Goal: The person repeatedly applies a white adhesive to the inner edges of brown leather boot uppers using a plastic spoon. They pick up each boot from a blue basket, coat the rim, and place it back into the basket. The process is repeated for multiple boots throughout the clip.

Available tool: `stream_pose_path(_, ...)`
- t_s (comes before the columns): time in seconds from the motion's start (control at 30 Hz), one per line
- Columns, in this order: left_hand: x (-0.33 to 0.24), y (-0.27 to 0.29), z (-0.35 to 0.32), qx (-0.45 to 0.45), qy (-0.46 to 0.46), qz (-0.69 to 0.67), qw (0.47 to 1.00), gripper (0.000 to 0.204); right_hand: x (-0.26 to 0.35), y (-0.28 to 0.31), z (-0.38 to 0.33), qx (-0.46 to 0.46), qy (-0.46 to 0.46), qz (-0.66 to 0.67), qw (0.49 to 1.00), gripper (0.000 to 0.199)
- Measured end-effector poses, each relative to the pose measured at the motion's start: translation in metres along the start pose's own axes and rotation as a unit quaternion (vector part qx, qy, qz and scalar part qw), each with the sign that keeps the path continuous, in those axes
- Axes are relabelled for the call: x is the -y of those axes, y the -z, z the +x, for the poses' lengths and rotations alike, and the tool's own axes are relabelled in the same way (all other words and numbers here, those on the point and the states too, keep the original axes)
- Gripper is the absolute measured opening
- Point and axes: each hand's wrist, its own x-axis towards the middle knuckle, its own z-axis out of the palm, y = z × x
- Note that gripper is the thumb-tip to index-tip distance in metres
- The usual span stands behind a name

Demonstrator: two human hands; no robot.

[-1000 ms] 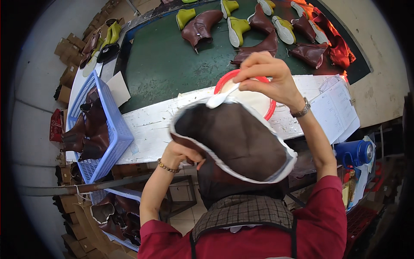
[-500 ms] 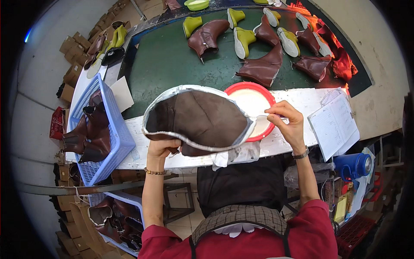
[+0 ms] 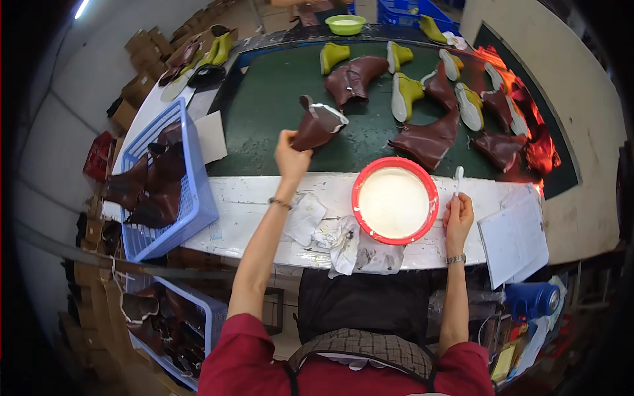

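My left hand (image 3: 291,160) stretches out over the near part of the green belt, its fingers closed round a brown leather boot upper (image 3: 314,129). A white coating lines the upper's open edge. Pinched upright in my right hand (image 3: 458,218) is a small white brush (image 3: 459,175), which looks like a toothbrush. Between my arms, a red-rimmed bowl (image 3: 432,201) of creamy white liquid (image 3: 394,201) stands on the white ledge. Crumpled, stained white cloths (image 3: 338,237) lie left of the bowl.
On the green belt (image 3: 264,105) lie several brown boot uppers (image 3: 429,142) and yellow-green boot forms (image 3: 407,96). Blue baskets of uppers (image 3: 198,198) stand at my left. An open notebook (image 3: 514,239) lies at the right, above a blue flask (image 3: 531,300). A person's arm shows at the far end.
My left hand has carried the upper forward and away from me, over the belt. The right hand has drawn the brush back from the upper, right of the bowl. The view has shifted.
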Motion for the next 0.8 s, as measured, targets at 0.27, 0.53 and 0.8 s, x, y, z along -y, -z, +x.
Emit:
stream_pose_path(0.27, -0.064, 0.018, -0.020, 0.185, 0.109, 0.241, 0.946, 0.119, -0.005, -0.001, -0.004, -0.038, -0.001, -0.072, 0.997, 0.029)
stream_pose_path(0.53, -0.130, 0.286, -0.107, -0.311, -0.080, 0.337, 0.885, 0.040, -0.006, 0.007, -0.007, -0.003, 0.022, -0.068, 0.997, 0.033)
stream_pose_path(0.8, 0.030, 0.517, -0.311, 0.012, 0.439, 0.428, 0.790, 0.102, -0.004, -0.007, 0.003, -0.009, 0.019, -0.079, 0.997, 0.022)
